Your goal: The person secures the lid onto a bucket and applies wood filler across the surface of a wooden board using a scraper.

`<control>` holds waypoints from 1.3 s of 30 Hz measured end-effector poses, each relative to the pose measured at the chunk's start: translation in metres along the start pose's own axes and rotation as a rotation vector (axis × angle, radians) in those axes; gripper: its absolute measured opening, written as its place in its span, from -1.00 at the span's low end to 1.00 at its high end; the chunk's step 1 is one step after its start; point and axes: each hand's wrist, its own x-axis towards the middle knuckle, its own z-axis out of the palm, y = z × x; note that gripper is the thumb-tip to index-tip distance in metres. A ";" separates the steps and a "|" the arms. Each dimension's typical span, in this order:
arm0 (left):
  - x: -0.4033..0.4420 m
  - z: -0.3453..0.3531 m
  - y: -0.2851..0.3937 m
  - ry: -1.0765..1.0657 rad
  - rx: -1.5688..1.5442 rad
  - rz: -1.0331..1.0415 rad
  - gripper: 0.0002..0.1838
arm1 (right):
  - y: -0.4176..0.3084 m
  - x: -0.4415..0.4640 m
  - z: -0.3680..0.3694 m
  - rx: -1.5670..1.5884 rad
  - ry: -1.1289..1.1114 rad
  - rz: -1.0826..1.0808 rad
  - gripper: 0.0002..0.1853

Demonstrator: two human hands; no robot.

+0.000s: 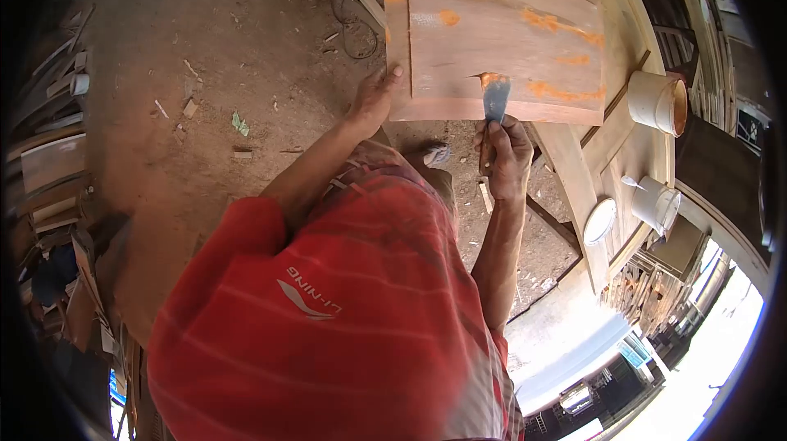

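A thin wooden panel [475,39] with several smears of orange filler lies on a larger board. My right hand [507,157] is closed round the handle of a putty knife [495,100], whose blade, with orange filler at its tip, rests against the panel near its lower edge. At the panel's lower left corner, my left hand [375,101] holds the board's edge, its thumb on top and its other fingers partly hidden.
To the right stand a white bucket [652,102] with orange stains, a smaller white tub [656,205] and a round white lid [600,222]. Wood scraps litter the dirt floor [197,64]. Stacked wood [53,162] lies at the far left.
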 end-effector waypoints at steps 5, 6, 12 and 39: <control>0.001 -0.007 0.010 -0.176 0.008 -0.104 -0.31 | 0.017 0.022 0.038 -0.753 0.074 -0.346 -0.58; -0.003 -0.004 0.016 -0.175 -0.003 -0.111 -0.31 | 0.016 0.023 0.043 -0.764 0.071 -0.339 -0.58; -0.006 -0.002 0.018 -0.109 0.033 -0.087 -0.30 | 0.008 0.023 0.065 -1.429 -0.057 -0.361 -0.37; -0.006 0.000 0.037 -0.134 0.025 -0.074 -0.37 | -0.028 0.028 0.090 -1.350 -0.094 -0.186 -0.48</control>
